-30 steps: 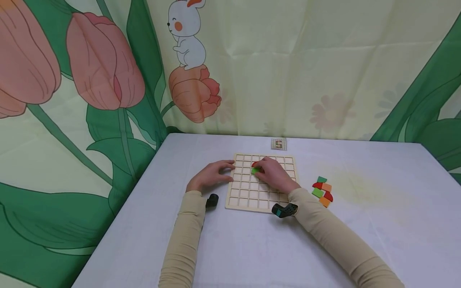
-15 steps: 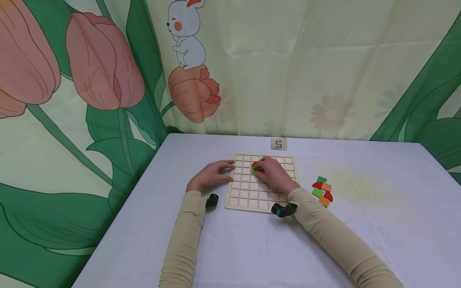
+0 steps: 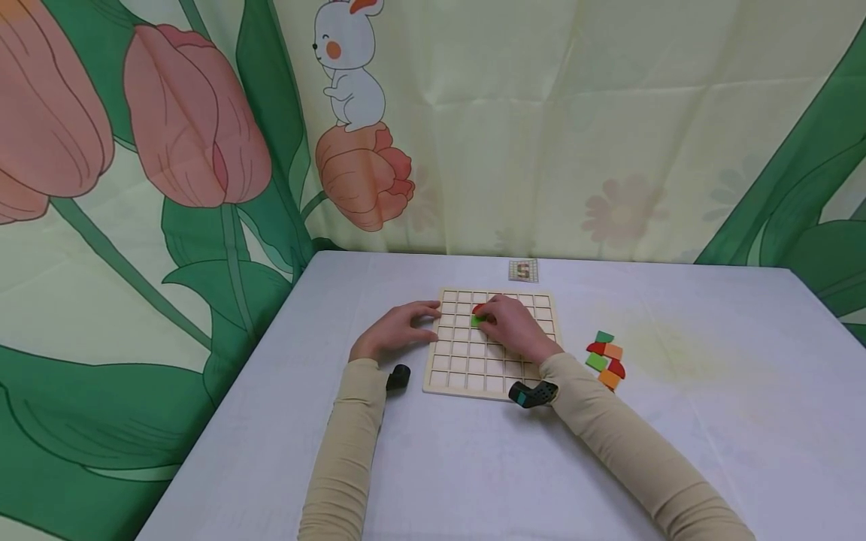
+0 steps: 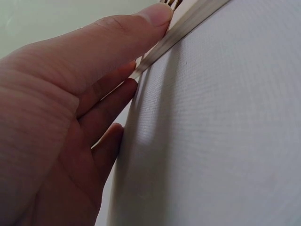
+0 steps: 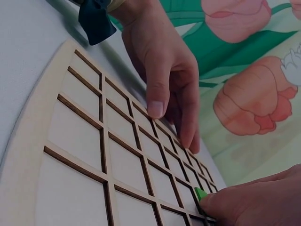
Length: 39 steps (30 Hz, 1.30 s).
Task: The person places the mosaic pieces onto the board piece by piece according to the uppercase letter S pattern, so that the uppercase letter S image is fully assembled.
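Note:
The wooden grid board lies on the table. My left hand is at its left edge, thumb and fingers spread and relaxed. In the left wrist view the left thumb rests at the board's rim, the other fingertips beside it. My right hand is over the board's upper middle, fingers bent down, pinching a light green tile at a cell. Thumb and fingertips cover part of that tile. Just behind it shows a red piece, partly hidden by the fingers. The right wrist view shows only the green tile's corner.
Right of the board lies a small cluster of pieces: a dark green one, red rounded ones, orange ones and a light green one. A small patterned card lies behind the board. A printed curtain hangs behind the table.
Very little differs. The right thumb and fingertips have shifted slightly at the green tile, so a bit less of it shows. The left hand stays at the board's edge.

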{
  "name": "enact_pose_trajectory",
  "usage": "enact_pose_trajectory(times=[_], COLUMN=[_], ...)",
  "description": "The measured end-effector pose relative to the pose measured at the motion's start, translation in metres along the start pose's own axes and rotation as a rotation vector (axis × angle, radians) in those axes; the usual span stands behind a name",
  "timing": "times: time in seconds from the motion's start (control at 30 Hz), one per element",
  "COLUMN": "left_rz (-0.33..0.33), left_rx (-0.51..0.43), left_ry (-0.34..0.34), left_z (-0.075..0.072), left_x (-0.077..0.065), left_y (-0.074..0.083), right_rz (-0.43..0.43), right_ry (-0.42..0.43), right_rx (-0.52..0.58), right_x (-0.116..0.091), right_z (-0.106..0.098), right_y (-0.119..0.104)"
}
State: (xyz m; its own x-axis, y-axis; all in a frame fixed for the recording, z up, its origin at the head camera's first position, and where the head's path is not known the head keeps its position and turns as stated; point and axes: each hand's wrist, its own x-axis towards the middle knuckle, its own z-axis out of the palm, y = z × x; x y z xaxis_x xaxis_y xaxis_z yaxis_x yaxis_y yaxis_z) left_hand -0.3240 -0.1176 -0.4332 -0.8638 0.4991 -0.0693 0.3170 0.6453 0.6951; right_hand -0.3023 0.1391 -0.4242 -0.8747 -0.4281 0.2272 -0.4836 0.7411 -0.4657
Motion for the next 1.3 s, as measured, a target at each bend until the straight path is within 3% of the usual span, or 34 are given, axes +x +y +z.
enact_pose_trajectory(times=[0.37, 0.57, 0.87, 1.07, 1.3], left_rz=[-0.007, -0.023, -0.035, -0.031, -0.026], left_rx=[0.0, -0.015, -0.015, -0.012, -0.007], left_ry=[0.002, -0.001, 0.011, 0.004, 0.007], left_z=[0.001, 0.003, 0.002, 0.002, 0.002], left_x=[-0.001, -0.001, -0.004, -0.005, -0.005], left_y=[0.001, 0.0, 0.002, 0.002, 0.001], right_rz=[0.019, 0.045, 0.179, 0.263, 0.422], right_ry=[0.02, 0.064, 0.049, 0.035, -0.028], right_rx=[0.004, 0.044, 0.114, 0.072, 0.075], right_x=[-0.003, -0.014, -0.049, -0.078, -0.109], right_z=[0.002, -0.003, -0.034, -0.062, -0.092], right_y=[-0.001, 0.001, 0.026, 0.049, 0.067])
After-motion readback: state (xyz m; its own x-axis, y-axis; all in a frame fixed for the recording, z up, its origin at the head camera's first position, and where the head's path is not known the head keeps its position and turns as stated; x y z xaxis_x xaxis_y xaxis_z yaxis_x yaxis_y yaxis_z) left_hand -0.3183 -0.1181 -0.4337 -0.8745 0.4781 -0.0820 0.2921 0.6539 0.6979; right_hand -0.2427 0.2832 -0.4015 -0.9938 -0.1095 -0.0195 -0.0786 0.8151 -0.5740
